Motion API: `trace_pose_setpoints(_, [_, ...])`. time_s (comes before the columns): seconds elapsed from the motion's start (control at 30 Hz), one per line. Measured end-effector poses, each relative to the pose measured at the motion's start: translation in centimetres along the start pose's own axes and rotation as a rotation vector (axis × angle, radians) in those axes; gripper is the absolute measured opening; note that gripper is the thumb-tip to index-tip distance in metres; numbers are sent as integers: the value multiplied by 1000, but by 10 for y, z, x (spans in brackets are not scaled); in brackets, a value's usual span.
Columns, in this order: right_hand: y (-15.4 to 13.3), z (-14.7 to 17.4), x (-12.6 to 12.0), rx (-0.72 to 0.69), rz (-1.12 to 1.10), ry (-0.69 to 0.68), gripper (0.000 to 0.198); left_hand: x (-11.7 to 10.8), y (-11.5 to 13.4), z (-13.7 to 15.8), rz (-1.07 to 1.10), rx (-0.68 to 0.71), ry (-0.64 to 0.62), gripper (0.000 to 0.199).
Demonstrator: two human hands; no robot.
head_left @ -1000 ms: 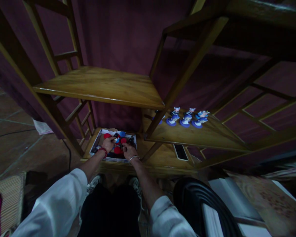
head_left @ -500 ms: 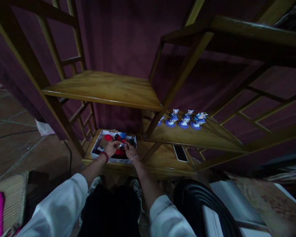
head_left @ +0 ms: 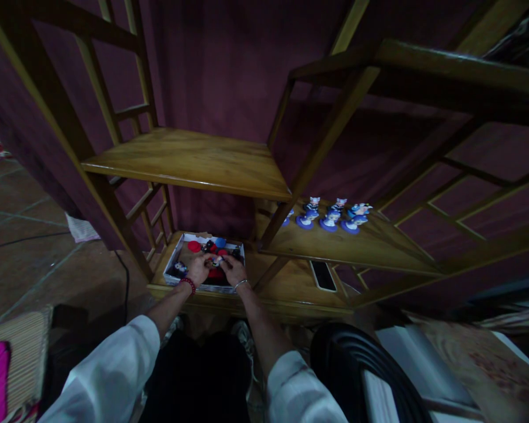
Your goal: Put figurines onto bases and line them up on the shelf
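Both hands are over a shallow cardboard box [head_left: 173, 262] on the bottom shelf. Between them is a small figurine [head_left: 216, 260], white with dark and coloured parts. My left hand [head_left: 198, 269], with a red bead bracelet at the wrist, is closed on its left side. My right hand [head_left: 234, 270], wearing a thin bracelet, pinches it from the right. Inside the box lie a red disc [head_left: 194, 247], a blue disc [head_left: 220, 242] and another small figurine [head_left: 180, 268] at the left. Other dark and red pieces in the box are partly covered by my fingers.
Several purple-based figurines [head_left: 330, 218] stand in rows on the middle shelf [head_left: 357, 247] to the right. A phone [head_left: 323, 275] lies on the bottom shelf. A wooden shelf board [head_left: 189, 158] juts out above the box. A black ribbed stool [head_left: 348, 352] stands at the lower right.
The figurine between my fingers has turned slightly, and both hands have shifted a little. The view has moved slightly; the box and the shelf figurines stay in place.
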State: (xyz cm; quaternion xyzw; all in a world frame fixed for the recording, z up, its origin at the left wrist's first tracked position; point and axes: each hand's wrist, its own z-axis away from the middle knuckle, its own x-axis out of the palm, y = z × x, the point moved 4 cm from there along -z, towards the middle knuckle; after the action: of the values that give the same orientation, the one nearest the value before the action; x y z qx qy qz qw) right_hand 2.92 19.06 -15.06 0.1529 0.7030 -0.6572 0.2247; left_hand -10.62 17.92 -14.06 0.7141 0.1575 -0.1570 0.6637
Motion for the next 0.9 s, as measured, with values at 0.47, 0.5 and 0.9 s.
trace_pose_setpoints(0.47, [12, -4, 8, -50, -96, 57, 33, 0, -1, 0, -18, -101, 14, 34])
trace_pose_setpoints(0.5, [10, -4, 7, -57, -96, 65, 33, 1, 0, 0, -4, -95, 3, 36])
trace_pose_setpoints(0.9, [-10, 6, -7, -46, 103, 76, 21, 11, -9, 1, 316, -369, -87, 25])
